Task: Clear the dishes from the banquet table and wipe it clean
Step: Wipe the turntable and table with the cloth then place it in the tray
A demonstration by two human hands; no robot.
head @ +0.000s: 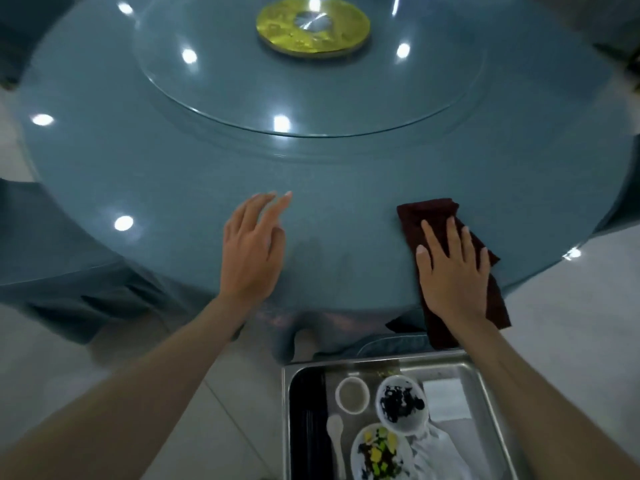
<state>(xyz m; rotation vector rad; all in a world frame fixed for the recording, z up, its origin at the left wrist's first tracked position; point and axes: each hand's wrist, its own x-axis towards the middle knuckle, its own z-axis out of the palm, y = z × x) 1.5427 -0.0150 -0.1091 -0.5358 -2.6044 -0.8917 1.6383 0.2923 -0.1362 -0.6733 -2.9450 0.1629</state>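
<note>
A big round banquet table with a shiny blue-grey top fills most of the frame. A round glass turntable sits on it in the upper middle, with a gold disc at its centre. The dark red cloth lies on the table at the middle right, and its near end hangs over the table edge. The right hand lies flat on the cloth with its fingers straight and spread, pressing it down. The left hand is over the bare table top in the middle of the frame, fingers straight and apart, holding nothing; I cannot tell if it touches the table. At the bottom right a metal tray holds the dishes: a small cup, a white bowl with dark food, a plate with yellow and green scraps, a white spoon, black chopsticks and a folded white napkin.
</note>
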